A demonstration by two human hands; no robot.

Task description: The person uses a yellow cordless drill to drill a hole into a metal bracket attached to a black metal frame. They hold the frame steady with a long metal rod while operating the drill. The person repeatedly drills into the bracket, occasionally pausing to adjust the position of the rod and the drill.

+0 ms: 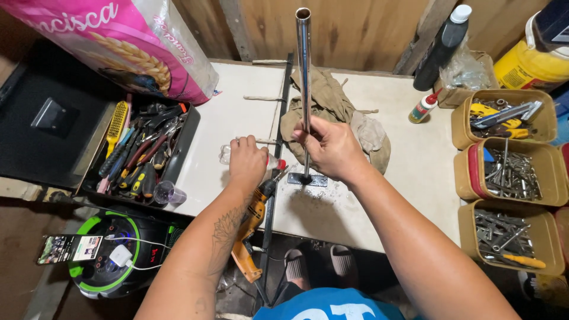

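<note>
Just in front of the crumpled khaki rag, a polished, round metal tube stands upright on a small flat steel plate, its long axis vertical and open end up. The right hand is wrapped around its lower shaft. Left of the tube, the left hand closes over a clear plastic bottle, beside an orange power drill.

Shiny silver tube, orange drill, pink bag, tan rag, cream tabletop.
</note>
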